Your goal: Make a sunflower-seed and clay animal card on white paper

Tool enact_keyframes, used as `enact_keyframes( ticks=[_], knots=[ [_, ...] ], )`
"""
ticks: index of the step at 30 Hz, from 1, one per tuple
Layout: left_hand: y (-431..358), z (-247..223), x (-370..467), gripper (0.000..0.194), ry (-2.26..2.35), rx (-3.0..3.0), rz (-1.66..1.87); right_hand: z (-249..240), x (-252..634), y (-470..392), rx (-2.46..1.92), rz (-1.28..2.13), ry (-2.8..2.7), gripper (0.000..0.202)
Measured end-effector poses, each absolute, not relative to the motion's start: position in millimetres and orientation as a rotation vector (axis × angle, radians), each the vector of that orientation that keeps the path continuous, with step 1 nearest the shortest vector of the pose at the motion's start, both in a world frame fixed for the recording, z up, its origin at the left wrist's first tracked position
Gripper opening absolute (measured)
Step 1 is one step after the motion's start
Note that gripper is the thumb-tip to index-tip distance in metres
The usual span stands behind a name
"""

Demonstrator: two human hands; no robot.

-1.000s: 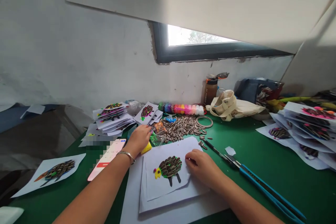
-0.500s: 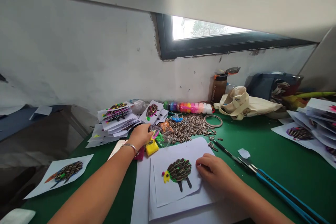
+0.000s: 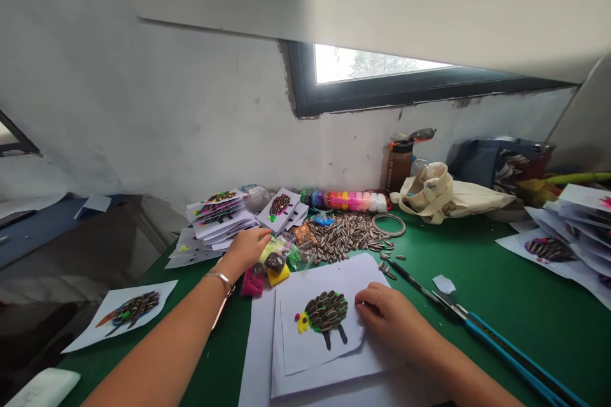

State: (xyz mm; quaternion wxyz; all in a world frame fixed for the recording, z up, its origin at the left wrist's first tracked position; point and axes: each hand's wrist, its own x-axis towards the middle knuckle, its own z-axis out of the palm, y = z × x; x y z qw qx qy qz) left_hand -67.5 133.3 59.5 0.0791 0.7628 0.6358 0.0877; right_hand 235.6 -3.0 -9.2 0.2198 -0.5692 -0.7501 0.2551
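Observation:
A hedgehog picture (image 3: 317,356), with a body of striped seeds and a yellow clay face, lies on white sheets (image 3: 382,365) in front of me. The curled fingers of my right hand (image 3: 389,310) press together at its right edge. My left hand (image 3: 245,251) is over the clay packets, its fingers stretched out and a little apart beside a pale yellow-green packet (image 3: 270,247). A black clay packet (image 3: 275,262) lies just right of it, on a yellow packet (image 3: 279,276). The magenta packet (image 3: 252,282) sits below my left hand.
Seeds (image 3: 341,236) are heaped behind the sheets, near a tape ring (image 3: 389,224). Stacked pictures (image 3: 222,219) stand at the back left, others (image 3: 573,229) at the right. A black pen (image 3: 413,280) and blue-handled scissors (image 3: 506,346) lie right. Behind stand a bottle (image 3: 399,165) and cloth bag (image 3: 439,194).
My left hand has drawn back to the left, and the black packet now lies in plain view among the others. My right hand has stayed at the picture's edge. The view has shifted slightly.

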Motion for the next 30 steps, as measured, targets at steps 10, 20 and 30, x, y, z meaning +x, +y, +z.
enact_keyframes(
  ticks=[10,20,30],
  knots=[
    [189.8,39.5,-63.7,0.032,1.961,2.207,-0.042,-18.2,231.1,3.0,-1.624,0.734,-2.084,0.023],
    [162.3,90.7,-58.0,0.021,1.891,2.136,0.729,-14.1,231.6,0.0,-1.576,0.748,-2.026,0.023],
    [48.6,77.2,-8.9,0.055,1.320,1.524,1.186,14.0,216.7,-3.0,-1.411,0.816,-1.670,0.027]
  ],
)
